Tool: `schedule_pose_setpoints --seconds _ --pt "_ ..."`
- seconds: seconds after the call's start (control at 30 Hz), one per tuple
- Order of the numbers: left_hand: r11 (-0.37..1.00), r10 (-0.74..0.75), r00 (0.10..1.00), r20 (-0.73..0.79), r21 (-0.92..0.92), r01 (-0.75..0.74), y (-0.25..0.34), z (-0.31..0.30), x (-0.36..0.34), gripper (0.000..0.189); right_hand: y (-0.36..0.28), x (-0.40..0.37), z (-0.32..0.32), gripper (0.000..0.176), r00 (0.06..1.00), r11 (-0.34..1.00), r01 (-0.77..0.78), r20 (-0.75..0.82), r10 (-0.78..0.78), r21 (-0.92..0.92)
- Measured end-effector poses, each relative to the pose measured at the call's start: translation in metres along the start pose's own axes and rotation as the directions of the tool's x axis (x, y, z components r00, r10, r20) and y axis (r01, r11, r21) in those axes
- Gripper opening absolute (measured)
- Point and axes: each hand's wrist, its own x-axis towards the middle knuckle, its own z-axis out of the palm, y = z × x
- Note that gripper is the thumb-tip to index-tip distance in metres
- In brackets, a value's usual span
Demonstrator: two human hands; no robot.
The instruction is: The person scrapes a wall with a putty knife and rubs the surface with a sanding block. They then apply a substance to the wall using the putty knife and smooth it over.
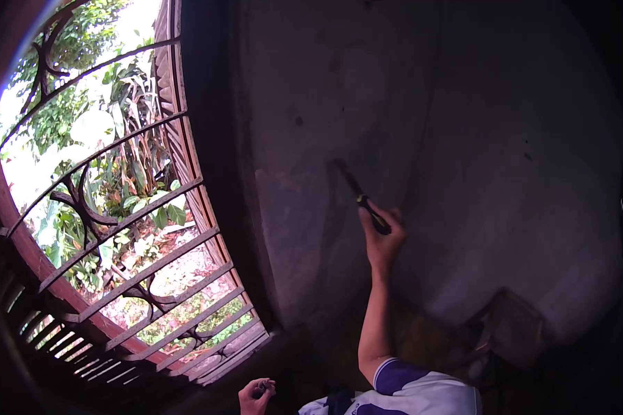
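Up on the grey wall (464, 138), the right hand (383, 238) is raised at full reach, its fingers closed around the dark handle of a slim tool (358, 196). The tool's long axis slants from the fist up and to the left, and a yellow band shows just above the grip. Its tip appears to touch the plaster near the upper edge of a paler patch (291, 228), though the dimness makes the contact hard to confirm. So the shaft points away from the palm toward the window side, and the right hand is the only one near it. The left hand (256, 396) sits low at the bottom of the view, well apart, with its fingers curled around a small dark object (264, 387) (too small to identify). Left of the tool stands a dark window frame, with a wooden shutter (180, 138) and an iron grille (118, 228) beyond it. To the right the wall runs on bare and open, with a brown box-like shape (512, 325) lower down beside the white-and-purple sleeve (422, 391).
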Motion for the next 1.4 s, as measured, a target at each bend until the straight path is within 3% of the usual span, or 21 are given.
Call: schedule_pose_setpoints --seconds 0.1,0.23,0.33,0.4,0.47,0.57,0.6,0.67,0.73,0.83,0.93,1.0,1.03,1.07,1.13,1.2,1.27,1.37,1.4 --pt "0.999 0.024 0.999 0.029 0.021 -0.025 -0.008 -0.011 -0.002 0.026 0.011 0.006 0.031 0.023 0.997 0.995 0.073 -0.007 -0.074 -0.070" --pt "0.999 -0.003 0.999 0.048 0.047 0.001 -0.005 -0.011 -0.009 0.027 0.015 -0.002 0.031 0.025 1.000 0.999 0.010 0.006 -0.010 -0.040" --pt "0.999 -0.040 0.996 0.076 0.039 0.037 -0.010 -0.015 -0.014 0.027 0.019 -0.030 -0.001 0.029 0.995 0.995 -0.093 0.044 0.094 -0.039" --pt "0.993 -0.109 0.993 0.033 0.045 0.108 -0.019 -0.019 -0.018 0.026 0.042 -0.070 -0.029 0.030 0.987 0.988 -0.151 0.051 0.149 0.021" --pt "0.983 -0.178 0.984 0.007 0.039 0.178 -0.034 -0.028 -0.022 0.025 0.055 -0.122 -0.065 0.031 0.966 0.974 -0.223 0.123 0.226 -0.031" --pt "0.991 -0.108 0.994 -0.035 0.078 0.110 -0.055 -0.042 -0.025 0.025 0.074 -0.222 -0.122 0.032 0.878 0.882 -0.472 0.104 0.468 0.013" --pt "0.994 -0.071 0.997 -0.040 0.080 0.074 -0.063 -0.047 -0.024 0.025 0.078 -0.256 -0.146 0.035 0.858 0.860 -0.493 0.092 0.505 -0.131" --pt "0.990 -0.110 0.994 -0.027 0.087 0.111 -0.063 -0.054 -0.020 0.025 0.082 -0.322 -0.184 0.034 0.766 0.765 -0.640 0.015 0.642 -0.072" --pt "0.984 -0.086 0.996 -0.024 0.155 0.089 -0.057 -0.053 -0.016 0.025 0.060 -0.345 -0.210 0.031 0.536 0.536 -0.834 0.039 0.844 -0.129" --pt "0.982 -0.108 0.994 -0.007 0.154 0.107 -0.053 -0.045 0.005 0.026 0.048 -0.330 -0.210 0.030 0.484 0.518 -0.815 0.188 0.855 -0.258" --pt "0.981 -0.115 0.993 -0.004 0.160 0.114 -0.034 -0.024 0.026 0.028 0.065 -0.262 -0.162 0.030 0.674 0.736 -0.677 0.395 0.624 -0.008" --pt "0.975 -0.123 0.992 -0.014 0.182 0.124 -0.029 -0.007 0.034 0.028 0.052 -0.176 -0.125 0.031 0.674 0.873 -0.483 0.611 0.415 -0.059" --pt "0.972 -0.121 0.993 -0.016 0.200 0.121 -0.032 0.001 0.045 0.028 0.053 -0.140 -0.108 0.036 0.688 0.966 -0.258 0.704 0.178 0.009" --pt "0.968 -0.121 0.992 -0.021 0.218 0.122 -0.033 0.009 0.050 0.029 0.053 -0.108 -0.092 0.040 0.638 0.994 -0.029 0.768 -0.064 0.107" --pt "0.981 -0.083 0.996 -0.045 0.170 0.089 -0.025 0.039 0.059 0.026 0.033 -0.038 -0.041 0.051 0.528 0.785 0.232 0.604 -0.597 0.574" --pt "0.988 -0.069 0.996 -0.063 0.136 0.077 -0.024 0.062 0.067 0.025 0.001 0.007 -0.008 0.060 0.376 0.566 0.376 0.437 -0.817 0.734" --pt "0.983 -0.038 0.997 -0.071 0.175 0.050 -0.024 0.077 0.068 0.024 -0.011 0.027 0.017 0.059 0.129 0.377 0.373 0.355 -0.926 0.848" --pt "0.969 0.042 0.992 -0.122 0.249 -0.010 -0.010 0.108 0.071 0.025 -0.018 0.028 0.031 0.055 -0.036 0.131 0.380 0.157 -0.987 0.915" --pt "0.973 0.039 0.987 -0.158 0.231 -0.002 -0.019 0.110 0.071 0.025 -0.014 0.033 0.043 0.055 -0.026 0.120 0.313 0.135 -0.991 0.942"
